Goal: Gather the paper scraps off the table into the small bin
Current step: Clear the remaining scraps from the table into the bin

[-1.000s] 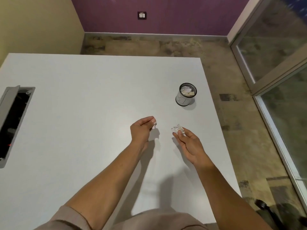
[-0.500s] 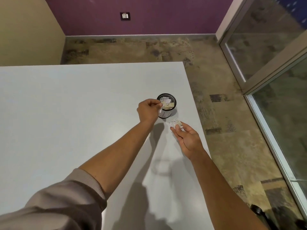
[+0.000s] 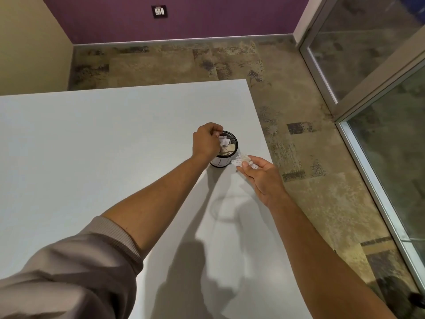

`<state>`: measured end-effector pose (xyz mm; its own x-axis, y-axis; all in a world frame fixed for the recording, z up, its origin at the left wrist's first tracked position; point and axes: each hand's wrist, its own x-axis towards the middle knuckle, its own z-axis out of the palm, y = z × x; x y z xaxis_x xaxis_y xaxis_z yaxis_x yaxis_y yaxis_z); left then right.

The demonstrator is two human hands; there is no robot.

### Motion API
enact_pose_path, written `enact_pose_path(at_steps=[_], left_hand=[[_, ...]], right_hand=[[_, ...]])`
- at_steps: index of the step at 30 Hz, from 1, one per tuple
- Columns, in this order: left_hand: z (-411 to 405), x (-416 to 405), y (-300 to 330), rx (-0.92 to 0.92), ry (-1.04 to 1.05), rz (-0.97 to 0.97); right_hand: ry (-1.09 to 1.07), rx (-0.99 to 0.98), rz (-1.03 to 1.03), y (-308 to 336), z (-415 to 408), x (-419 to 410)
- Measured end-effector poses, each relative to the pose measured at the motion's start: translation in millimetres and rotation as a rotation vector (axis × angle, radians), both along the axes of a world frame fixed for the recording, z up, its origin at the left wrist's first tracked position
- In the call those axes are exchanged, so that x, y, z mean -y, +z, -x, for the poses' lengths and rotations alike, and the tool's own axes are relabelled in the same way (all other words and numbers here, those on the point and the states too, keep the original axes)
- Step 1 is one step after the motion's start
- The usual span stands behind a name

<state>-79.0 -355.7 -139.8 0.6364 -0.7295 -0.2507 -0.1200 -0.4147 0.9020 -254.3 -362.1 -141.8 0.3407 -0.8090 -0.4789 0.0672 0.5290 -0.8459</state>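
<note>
White table (image 3: 92,146): curled left hand (image 3: 205,141) over bin (image 3: 226,158); right hand (image 3: 262,174) grips scraps (image 3: 242,160).

table (image 3: 92,146): smooth matt white | bin (image 3: 234,141): black metal mesh | scraps (image 3: 241,160): crumpled paper | sleeve (image 3: 76,268): ribbed cloth

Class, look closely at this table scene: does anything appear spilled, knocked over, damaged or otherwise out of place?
Nothing stands out. The small bin stands upright on the table, scraps inside it. The left hand is over its rim; the right hand holds crumpled paper scraps beside it. No loose scraps show on the table.
</note>
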Motion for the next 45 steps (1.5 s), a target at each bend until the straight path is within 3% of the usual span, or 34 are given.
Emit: enact_pose_path(at_steps=[7, 11, 20, 26, 35, 45], left_hand=[[-9, -10, 1, -0.025, 0.042, 0.107], [-16, -23, -4, 0.020, 0.077, 0.083], [-20, -31, -17, 0.002, 0.010, -0.066], [-21, -29, -21, 0.009, 0.014, -0.063], [-20, -28, -24, -0.027, 0.025, -0.055], [-23, -28, -26, -0.043, -0.001, -0.023]], right_hand=[[0.066, -0.198, 0.160, 11, -17, 17], [0.122, -0.412, 0.245, 16, -33, 33], [0.531, -0.828, 0.582, 25, -73, 52], [0.704, -0.878, 0.709, 33, -77, 56], [0.520, -0.978, 0.714, 27, -74, 65], [0.773, -1.120, 0.772, 1, -100, 52]])
